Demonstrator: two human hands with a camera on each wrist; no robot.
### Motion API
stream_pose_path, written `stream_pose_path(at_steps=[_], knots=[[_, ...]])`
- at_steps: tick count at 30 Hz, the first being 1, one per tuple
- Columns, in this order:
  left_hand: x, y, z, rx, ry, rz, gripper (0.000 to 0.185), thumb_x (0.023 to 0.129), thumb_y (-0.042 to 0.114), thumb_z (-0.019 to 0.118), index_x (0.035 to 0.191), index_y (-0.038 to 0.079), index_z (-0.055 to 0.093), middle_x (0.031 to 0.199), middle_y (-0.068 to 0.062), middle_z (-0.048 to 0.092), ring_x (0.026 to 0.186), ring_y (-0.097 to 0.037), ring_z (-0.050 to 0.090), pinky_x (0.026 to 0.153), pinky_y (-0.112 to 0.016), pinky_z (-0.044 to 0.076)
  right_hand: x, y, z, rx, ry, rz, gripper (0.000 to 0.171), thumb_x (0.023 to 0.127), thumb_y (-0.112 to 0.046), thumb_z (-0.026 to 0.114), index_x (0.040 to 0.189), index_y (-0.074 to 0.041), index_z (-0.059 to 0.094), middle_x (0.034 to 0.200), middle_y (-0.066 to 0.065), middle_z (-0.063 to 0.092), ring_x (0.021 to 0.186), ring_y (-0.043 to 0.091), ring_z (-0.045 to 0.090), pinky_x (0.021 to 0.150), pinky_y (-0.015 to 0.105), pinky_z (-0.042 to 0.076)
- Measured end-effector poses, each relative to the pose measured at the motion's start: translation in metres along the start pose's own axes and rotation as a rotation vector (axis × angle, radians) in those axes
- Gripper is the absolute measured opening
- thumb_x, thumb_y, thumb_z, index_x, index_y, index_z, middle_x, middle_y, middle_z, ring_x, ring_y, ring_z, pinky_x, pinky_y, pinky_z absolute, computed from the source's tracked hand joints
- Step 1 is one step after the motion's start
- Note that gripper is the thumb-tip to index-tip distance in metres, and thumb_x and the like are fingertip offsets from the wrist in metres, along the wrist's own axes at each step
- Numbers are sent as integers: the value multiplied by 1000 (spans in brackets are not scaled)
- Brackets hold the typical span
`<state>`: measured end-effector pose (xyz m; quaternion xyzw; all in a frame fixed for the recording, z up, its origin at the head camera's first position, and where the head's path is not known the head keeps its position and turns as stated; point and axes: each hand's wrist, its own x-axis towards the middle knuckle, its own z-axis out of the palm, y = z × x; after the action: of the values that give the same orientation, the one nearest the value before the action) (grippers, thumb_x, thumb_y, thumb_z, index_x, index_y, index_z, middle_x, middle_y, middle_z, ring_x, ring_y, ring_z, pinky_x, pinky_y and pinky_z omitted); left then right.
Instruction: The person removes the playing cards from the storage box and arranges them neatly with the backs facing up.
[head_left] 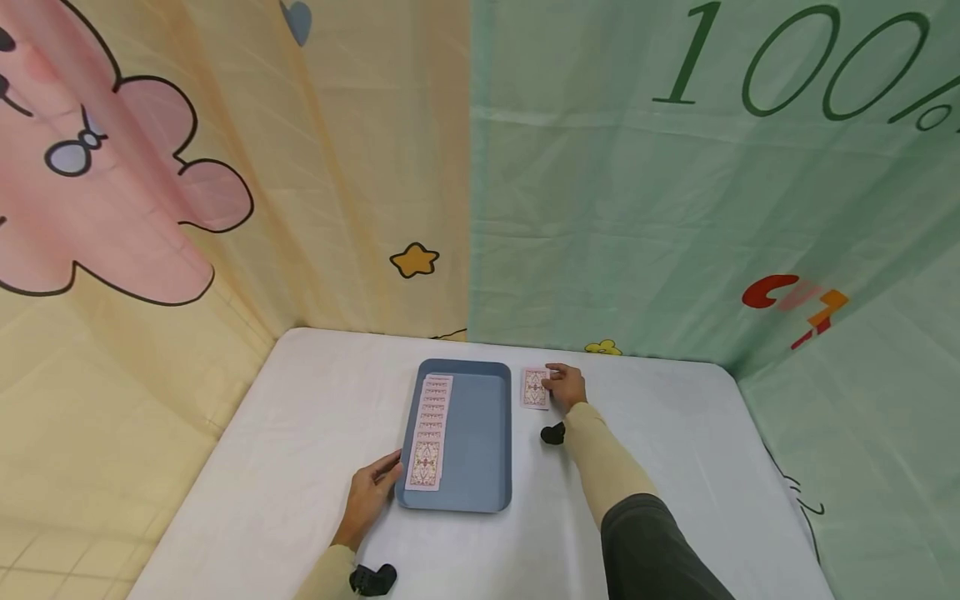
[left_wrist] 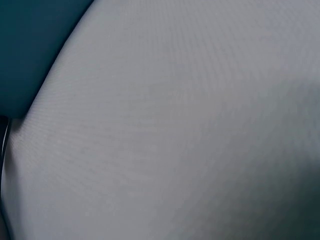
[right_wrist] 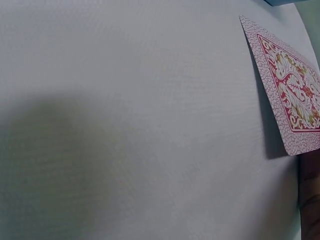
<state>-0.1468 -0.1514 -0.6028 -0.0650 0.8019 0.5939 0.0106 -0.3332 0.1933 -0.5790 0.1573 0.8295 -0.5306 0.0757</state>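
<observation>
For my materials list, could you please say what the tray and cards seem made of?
Tray: probably matt plastic, from its even blue surface and rounded corners; painted metal is possible.
Cards: likely smooth printed paperboard, thin and crisp-edged; coating unclear.

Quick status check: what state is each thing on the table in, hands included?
Tray: flat on the table.
Cards in the tray: overlapping in a column, backs up.
Loose card: back up, partly raised.
Left hand: at the tray's left edge.
Right hand: pinching the loose card.
</observation>
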Motion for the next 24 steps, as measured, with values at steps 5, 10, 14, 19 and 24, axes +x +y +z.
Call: stream_pose_path(at_steps=[5, 10, 14, 19, 24], knots=[[5, -11, 1, -10, 6, -1, 40, 96, 17, 61, 129, -6, 57, 130, -21, 58, 122, -34, 53, 96, -36, 46, 1, 1, 0, -29, 23, -12, 40, 88, -1, 66, 128, -3, 61, 116, 20, 60, 103, 30, 54, 90, 41, 48], [7, -12, 0, -30, 4, -1, 39, 96, 16, 61, 129, -4, 58, 131, -20, 58, 122, -33, 54, 97, -36, 45, 1, 3, 1, -55, 45, -45, 42, 88, -1, 67, 129, 1, 59, 110, 19, 60, 98, 29, 56, 88, 41, 48], [6, -10, -1, -37, 5, -2, 39, 96, 15, 61, 129, -4, 58, 130, -20, 58, 122, -33, 54, 97, -33, 46, 0, 6, 3, -46, 66, -58, 41, 87, -2, 66, 127, 4, 59, 110, 19, 60, 99, 29, 55, 90, 42, 46], [4, -9, 0, -39, 8, 14, 39, 96, 15, 60, 129, -6, 57, 130, -22, 58, 121, -34, 54, 96, -31, 46, -5, 11, 6, -41, 110, -58, 39, 89, -7, 66, 125, 4, 60, 111, 18, 59, 102, 29, 52, 93, 43, 44], [3, -12, 0, -34, 19, 24, 39, 96, 15, 60, 129, -6, 57, 129, -22, 59, 121, -34, 54, 96, -29, 47, -20, 8, 9, -10, 145, -126, 36, 88, -8, 67, 121, 5, 62, 109, 21, 61, 100, 32, 55, 89, 45, 46]])
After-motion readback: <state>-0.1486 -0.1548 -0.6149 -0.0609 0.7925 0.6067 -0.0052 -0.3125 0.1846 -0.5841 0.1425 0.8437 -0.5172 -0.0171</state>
